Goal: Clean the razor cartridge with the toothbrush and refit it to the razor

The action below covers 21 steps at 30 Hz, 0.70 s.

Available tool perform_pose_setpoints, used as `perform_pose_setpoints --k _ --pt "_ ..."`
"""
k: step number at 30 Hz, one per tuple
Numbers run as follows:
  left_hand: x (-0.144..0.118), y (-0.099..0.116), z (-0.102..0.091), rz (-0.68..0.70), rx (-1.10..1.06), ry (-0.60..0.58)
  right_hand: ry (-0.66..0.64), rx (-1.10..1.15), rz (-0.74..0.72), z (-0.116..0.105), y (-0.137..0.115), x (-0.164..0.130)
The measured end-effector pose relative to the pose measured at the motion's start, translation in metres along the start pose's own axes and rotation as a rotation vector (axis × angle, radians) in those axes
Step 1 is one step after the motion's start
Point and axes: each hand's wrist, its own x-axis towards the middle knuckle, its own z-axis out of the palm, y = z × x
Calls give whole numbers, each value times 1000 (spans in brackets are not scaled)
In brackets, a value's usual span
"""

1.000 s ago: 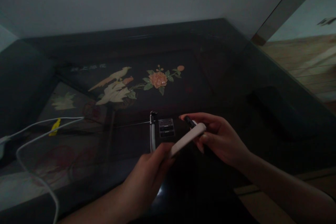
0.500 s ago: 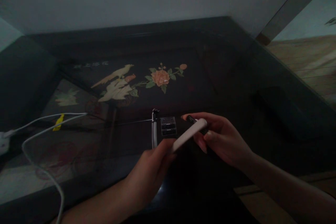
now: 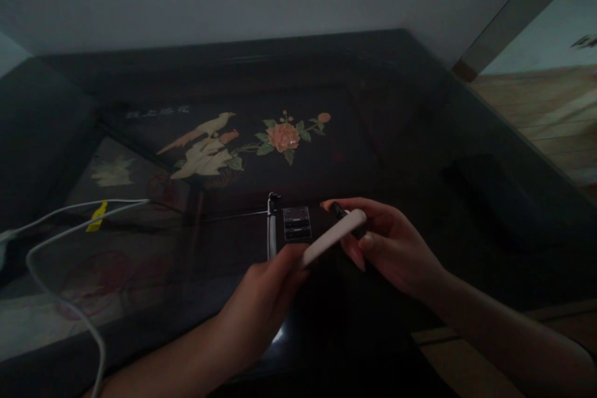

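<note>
Near the surface's (image 3: 420, 137) front edge, both hands' fingers close on a white case (image 3: 332, 238): left hand (image 3: 265, 298) low, right hand (image 3: 392, 242) high. It looks light, stiff, smooth; edges grip best.

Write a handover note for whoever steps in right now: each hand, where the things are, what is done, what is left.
Left hand: grips the near end of the white remote-like device, held tilted above the dark table.
Right hand: fingers at the device's far end, pinching a small dark piece; too dim to tell what it is.
On the table beyond the hands: a battery holder with cells in it, and a white stick-like item beside it. White cable lies far left.
Done: device lifted in both hands.
Left: the dark piece is not visibly seated yet.
</note>
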Motion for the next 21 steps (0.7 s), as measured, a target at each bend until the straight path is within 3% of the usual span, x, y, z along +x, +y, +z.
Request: perform_pose_setpoints --k 7,11,15,21 --pt "0 0 -2 34 -20 -99 6 -14 8 -1 -1 0" --pt "0 1 -3 35 -7 -43 42 14 4 -1 -1 -1" --pt "-1 1 -2 77 -9 -86 7 1 8 -2 -1 -1" --pt "-3 -1 0 80 -32 -59 3 6 4 -2 -1 -1"
